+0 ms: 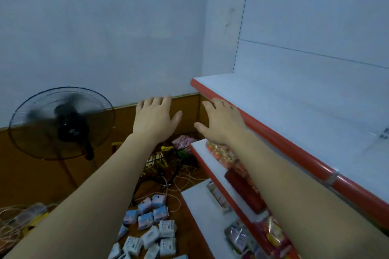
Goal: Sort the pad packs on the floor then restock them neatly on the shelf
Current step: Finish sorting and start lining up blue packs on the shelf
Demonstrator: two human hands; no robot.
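Head: both hands [154, 118] [223, 122] empty; pad packs [151, 225] labels unreadable.

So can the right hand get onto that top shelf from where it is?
Probably yes: the right hand is open and empty beside the top shelf's red front edge, and the shelf surface next to it is bare.

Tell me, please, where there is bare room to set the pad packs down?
The top shelf is bare white behind its red edge, beside the right hand. The lower shelf is crowded with snack bags. The left hand holds nothing.
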